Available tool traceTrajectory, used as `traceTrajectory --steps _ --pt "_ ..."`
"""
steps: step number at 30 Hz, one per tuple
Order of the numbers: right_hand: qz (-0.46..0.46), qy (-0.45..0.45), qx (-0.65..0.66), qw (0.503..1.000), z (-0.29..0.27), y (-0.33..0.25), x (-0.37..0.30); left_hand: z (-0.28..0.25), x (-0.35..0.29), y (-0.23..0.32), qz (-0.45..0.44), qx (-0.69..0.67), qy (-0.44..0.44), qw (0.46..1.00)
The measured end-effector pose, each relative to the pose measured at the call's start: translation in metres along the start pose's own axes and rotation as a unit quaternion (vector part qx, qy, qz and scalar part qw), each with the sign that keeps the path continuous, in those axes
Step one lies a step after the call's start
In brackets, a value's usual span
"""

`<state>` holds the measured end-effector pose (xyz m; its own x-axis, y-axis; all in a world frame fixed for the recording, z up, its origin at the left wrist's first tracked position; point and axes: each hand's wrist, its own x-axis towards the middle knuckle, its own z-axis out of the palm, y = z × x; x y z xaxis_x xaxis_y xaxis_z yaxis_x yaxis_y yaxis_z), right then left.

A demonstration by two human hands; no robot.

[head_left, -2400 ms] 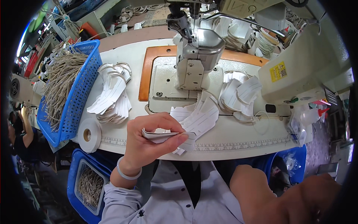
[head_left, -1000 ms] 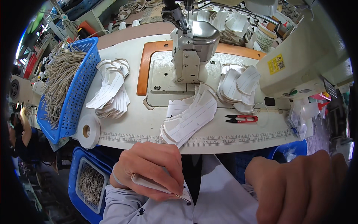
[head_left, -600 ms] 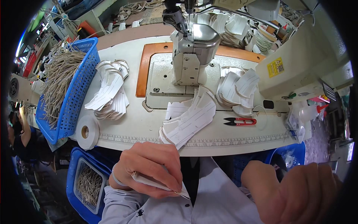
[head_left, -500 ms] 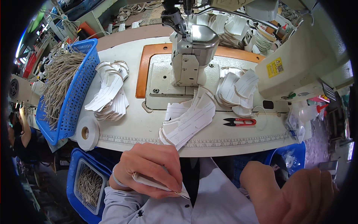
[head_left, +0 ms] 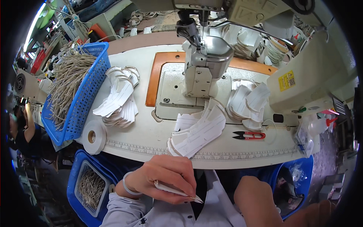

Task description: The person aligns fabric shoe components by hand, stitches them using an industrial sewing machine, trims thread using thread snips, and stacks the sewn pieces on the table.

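Observation:
My left hand (head_left: 164, 178) is closed on a thin folded stack of white fabric pieces (head_left: 177, 191), held low in front of my chest, below the table's front edge. My right arm (head_left: 261, 202) reaches down toward the lower right; the hand itself is cut off by the picture's rim. On the table above my left hand lies a fanned pile of white fabric pieces (head_left: 198, 130), just in front of the sewing machine (head_left: 206, 64). Red-handled thread snips (head_left: 249, 135) lie to the right of that pile.
A blue basket (head_left: 81, 98) of beige cords stands at the left, with curved white pieces (head_left: 119, 100) and a white tape roll (head_left: 93, 137) beside it. More white pieces (head_left: 249, 102) lie right of the machine. Blue bins (head_left: 89, 185) sit under the table. Another person (head_left: 22, 128) is at far left.
My left hand has drawn the white pieces off the table down to my chest. My right hand has dropped lower to the right, out of the picture. The red snips now show.

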<state>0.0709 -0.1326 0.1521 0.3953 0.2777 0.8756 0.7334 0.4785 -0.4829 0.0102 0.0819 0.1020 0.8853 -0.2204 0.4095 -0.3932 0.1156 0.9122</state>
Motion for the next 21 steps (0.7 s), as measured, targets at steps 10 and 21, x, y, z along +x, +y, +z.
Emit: traceTrajectory --steps 10,21 --pt "-0.047 0.04 -0.03 0.998 0.02 0.003 -0.01 -0.007 0.003 -0.01 0.013 0.021 -0.013 1.0" --pt "-0.125 0.064 -0.122 0.983 0.027 -0.007 -0.013 -0.007 0.001 -0.009 0.001 0.016 0.022 1.0"
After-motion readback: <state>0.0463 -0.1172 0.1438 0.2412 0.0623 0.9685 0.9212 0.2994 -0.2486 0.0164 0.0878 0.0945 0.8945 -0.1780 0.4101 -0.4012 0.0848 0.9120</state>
